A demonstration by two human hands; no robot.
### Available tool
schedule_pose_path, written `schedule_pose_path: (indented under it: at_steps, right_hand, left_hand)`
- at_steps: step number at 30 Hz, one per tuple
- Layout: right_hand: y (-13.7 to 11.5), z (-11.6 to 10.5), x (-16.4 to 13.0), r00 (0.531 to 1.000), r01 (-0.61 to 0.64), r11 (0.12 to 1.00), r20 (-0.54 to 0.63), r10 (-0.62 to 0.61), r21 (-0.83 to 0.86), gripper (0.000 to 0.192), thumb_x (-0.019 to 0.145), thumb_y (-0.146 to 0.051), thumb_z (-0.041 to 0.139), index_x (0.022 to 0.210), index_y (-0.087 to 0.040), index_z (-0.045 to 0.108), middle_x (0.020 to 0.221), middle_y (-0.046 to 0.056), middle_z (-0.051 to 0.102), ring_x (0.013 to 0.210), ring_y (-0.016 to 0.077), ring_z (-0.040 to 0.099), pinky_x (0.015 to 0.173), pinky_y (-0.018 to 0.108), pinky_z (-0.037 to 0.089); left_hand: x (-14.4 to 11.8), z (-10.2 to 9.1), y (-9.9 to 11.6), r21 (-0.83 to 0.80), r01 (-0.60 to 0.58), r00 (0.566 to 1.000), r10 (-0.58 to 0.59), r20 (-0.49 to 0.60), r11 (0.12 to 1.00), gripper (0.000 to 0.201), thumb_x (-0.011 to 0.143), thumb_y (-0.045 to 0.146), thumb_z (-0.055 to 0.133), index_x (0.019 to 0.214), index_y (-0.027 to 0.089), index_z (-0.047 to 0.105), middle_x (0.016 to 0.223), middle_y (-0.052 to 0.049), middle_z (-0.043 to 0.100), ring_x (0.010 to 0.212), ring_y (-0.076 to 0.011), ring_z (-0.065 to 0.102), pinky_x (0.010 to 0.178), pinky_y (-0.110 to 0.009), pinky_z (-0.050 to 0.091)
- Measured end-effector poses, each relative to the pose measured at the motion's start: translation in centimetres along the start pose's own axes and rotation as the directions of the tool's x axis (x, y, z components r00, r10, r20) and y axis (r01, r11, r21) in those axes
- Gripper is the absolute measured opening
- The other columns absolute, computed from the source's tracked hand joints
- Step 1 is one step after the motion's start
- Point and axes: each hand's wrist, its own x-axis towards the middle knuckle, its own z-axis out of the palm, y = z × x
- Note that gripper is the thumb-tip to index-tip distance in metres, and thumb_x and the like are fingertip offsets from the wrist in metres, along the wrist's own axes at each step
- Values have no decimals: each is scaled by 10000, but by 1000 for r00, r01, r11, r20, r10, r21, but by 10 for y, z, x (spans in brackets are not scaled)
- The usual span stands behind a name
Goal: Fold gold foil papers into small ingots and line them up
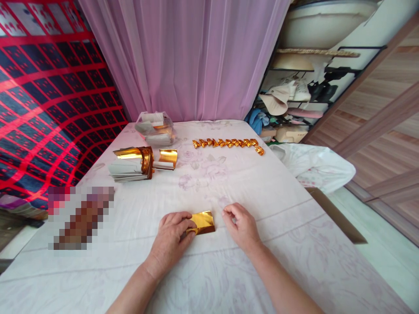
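A small folded sheet of gold foil paper lies on the white flowered cloth in front of me. My left hand presses on its left end with the fingertips. Just right of the paper, my right hand rests on the cloth with its fingers curled and nothing in it. Farther back, a row of several folded gold pieces runs across the cloth. A stack of gold-and-white sheets lies at the back left, with a smaller curled bundle next to it.
A clear plastic bag of paper sits near the pink curtain. A pixelated patch covers something at the left. A white bag lies off the right edge; shelves with hats and shoes stand beyond.
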Motion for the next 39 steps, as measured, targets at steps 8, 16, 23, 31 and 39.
schedule_pose_path:
  at_steps: [8,16,23,31,39]
  right_hand:
    - [-16,0,-5,965,147,989,220,-145,11,68,849,-222,601,903,-218,642,853,34,642,815,191,596,741,316,457]
    - [-19,5,-10,947,200,979,263,-183,-43,93,769,-140,664,803,-219,628,863,26,629,810,191,578,743,333,452]
    - [-19,6,-9,944,194,980,279,-177,-36,98,797,-148,662,859,-220,638,886,29,636,841,191,585,773,335,457]
    - [-17,6,-8,943,197,980,280,-180,-35,83,812,-153,656,852,-226,650,878,23,645,826,185,599,759,327,463]
    - [-16,6,-8,946,181,983,279,-166,-29,73,832,-162,636,845,-233,651,871,24,645,827,185,598,755,325,469]
  left_hand:
    - [-1,2,-2,3,5,1000,-5,2,1000,173,845,189,601,958,295,679,1148,-4,640,1058,-227,579,928,-424,407]
    - [0,1,0,-13,26,1000,-26,10,1000,177,819,163,619,935,286,672,1147,-8,646,1055,-233,578,932,-433,400]
    - [0,3,-1,-7,21,1000,-21,1,1000,149,828,183,617,925,283,671,1136,-7,650,1046,-227,583,932,-422,409]
    - [0,0,1,-9,2,1000,-2,-4,1000,147,841,184,600,936,275,667,1134,-22,650,1046,-225,577,930,-421,416]
    - [0,0,2,0,7,1000,-7,0,1000,159,837,169,600,938,271,669,1132,-21,653,1042,-224,576,928,-418,413]
